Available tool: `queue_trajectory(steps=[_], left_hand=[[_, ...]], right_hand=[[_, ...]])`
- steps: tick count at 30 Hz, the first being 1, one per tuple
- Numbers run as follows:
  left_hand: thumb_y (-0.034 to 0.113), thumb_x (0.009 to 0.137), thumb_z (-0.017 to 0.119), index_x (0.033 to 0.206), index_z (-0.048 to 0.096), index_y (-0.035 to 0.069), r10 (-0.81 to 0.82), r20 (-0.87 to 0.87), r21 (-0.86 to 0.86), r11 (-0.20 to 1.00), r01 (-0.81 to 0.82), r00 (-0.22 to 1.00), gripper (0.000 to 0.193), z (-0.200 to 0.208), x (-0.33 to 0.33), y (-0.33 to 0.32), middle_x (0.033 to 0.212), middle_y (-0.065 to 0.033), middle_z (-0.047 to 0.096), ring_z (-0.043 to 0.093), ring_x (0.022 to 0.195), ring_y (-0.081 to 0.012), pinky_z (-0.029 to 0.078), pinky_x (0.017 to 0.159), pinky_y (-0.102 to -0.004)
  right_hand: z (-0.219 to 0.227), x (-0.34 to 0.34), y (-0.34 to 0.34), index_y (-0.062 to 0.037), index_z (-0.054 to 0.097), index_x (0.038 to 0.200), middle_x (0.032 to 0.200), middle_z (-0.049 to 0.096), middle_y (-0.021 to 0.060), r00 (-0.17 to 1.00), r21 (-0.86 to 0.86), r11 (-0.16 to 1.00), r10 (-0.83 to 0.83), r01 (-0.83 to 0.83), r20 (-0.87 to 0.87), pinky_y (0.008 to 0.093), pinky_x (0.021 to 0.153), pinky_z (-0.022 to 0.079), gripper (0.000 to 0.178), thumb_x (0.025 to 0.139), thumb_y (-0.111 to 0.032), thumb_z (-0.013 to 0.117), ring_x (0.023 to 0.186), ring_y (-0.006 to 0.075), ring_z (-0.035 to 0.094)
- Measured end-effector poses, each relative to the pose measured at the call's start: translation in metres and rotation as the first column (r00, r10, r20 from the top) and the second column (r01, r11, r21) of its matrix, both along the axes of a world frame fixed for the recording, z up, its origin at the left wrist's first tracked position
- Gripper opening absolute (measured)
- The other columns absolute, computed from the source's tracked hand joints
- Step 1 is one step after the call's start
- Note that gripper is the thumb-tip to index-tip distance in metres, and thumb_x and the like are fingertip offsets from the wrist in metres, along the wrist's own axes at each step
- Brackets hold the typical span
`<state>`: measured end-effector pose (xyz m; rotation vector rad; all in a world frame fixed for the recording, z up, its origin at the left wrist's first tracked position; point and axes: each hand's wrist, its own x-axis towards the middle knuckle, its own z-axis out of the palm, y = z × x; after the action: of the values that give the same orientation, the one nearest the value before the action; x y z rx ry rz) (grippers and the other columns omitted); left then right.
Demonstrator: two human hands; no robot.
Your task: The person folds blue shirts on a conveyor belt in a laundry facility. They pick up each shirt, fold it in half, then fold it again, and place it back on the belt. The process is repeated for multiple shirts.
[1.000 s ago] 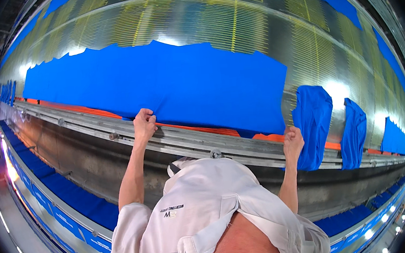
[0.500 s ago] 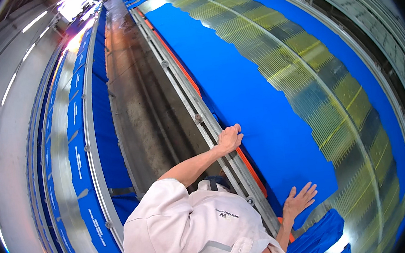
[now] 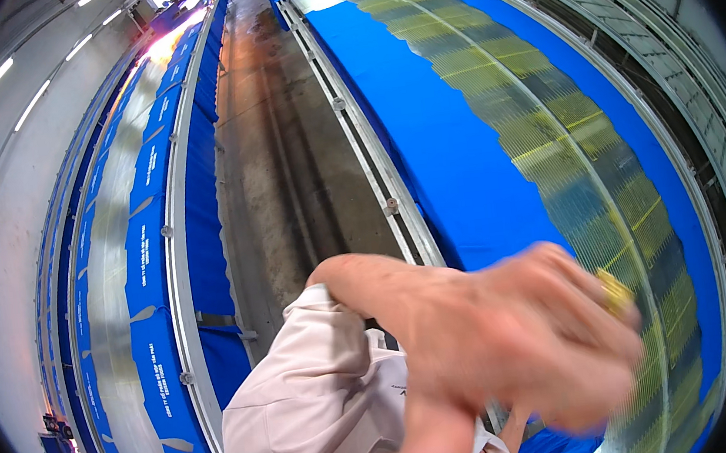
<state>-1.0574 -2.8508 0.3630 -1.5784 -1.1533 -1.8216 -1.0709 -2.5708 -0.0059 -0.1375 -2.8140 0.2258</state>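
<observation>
Blue cloth panel (image 3: 452,148), lying on the bench (image 3: 539,144): creasing or shifting possible, I judge, should a dragging cuff catch its edge. Left hand (image 3: 512,326), close up, blurred: I cannot tell whether its grip is clamped on the yellow patch (image 3: 615,289) beside it. Right hand: hidden, probably behind the left, grip likewise unreadable

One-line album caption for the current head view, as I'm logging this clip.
A blurred left hand looms in the foreground, partly hiding a long blue fabric sheet on a metal-edged table.
</observation>
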Motion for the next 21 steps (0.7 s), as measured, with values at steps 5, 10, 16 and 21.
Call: queue_trajectory(steps=[5, 10, 16, 21], left_hand=[[0.060, 0.086, 0.042, 0.063, 0.049, 0.004, -0.268, 0.002, -0.012, 0.963, 0.268, 0.964, 0.060, -0.003, 0.024, 0.009, 0.060, -0.0046, 0.050, 0.054, 0.055, -0.0184, 0.041, 0.048, -0.0311], [0.046, 0.089, 0.048, 0.063, 0.050, 0.004, -0.241, 0.000, 0.006, 0.971, 0.241, 0.971, 0.049, 0.008, 0.033, -0.018, 0.060, -0.0051, 0.051, 0.055, 0.057, -0.0186, 0.043, 0.049, -0.0315], [0.029, 0.093, 0.056, 0.062, 0.050, 0.003, 0.008, 0.051, -0.009, 1.000, -0.008, 0.999, 0.040, 0.010, 0.050, -0.044, 0.060, -0.0056, 0.052, 0.057, 0.059, -0.0189, 0.045, 0.050, -0.0320], [0.024, 0.093, 0.060, 0.076, 0.056, 0.003, 0.433, 0.437, -0.433, 0.869, -0.238, 0.788, 0.028, -0.101, 0.033, -0.012, 0.063, -0.0058, 0.056, 0.054, 0.056, -0.0164, 0.042, 0.050, -0.0303]], right_hand=[[0.004, 0.026, 0.010, -0.0003, 0.050, 0.127, 0.132, 0.047, 0.0219, 0.979, -0.052, 0.998, 0.035, -0.046, -0.201, 0.0523, 0.101, 0.035, 0.053, 0.089, -0.036, 0.059, 0.122, 0.0389, 0.044], [0.011, 0.066, 0.046, 0.0027, 0.052, 0.123, 0.123, 0.051, 0.0243, 0.962, -0.028, 0.999, 0.011, -0.019, -0.271, 0.0531, 0.096, 0.038, 0.055, 0.087, -0.037, 0.062, 0.114, 0.0416, 0.048], [0.009, 0.106, 0.120, 0.0063, 0.053, 0.117, 0.112, 0.056, 0.0272, 0.930, 0.073, 0.993, -0.063, 0.096, -0.363, 0.0541, 0.091, 0.042, 0.057, 0.085, -0.039, 0.066, 0.104, 0.0449, 0.053], [-0.049, 0.149, 0.254, 0.0077, 0.054, 0.114, 0.107, 0.058, 0.0299, 0.909, 0.154, 0.906, -0.361, 0.395, -0.209, 0.0546, 0.088, 0.044, 0.063, 0.081, -0.044, 0.070, 0.099, 0.0468, 0.056]])
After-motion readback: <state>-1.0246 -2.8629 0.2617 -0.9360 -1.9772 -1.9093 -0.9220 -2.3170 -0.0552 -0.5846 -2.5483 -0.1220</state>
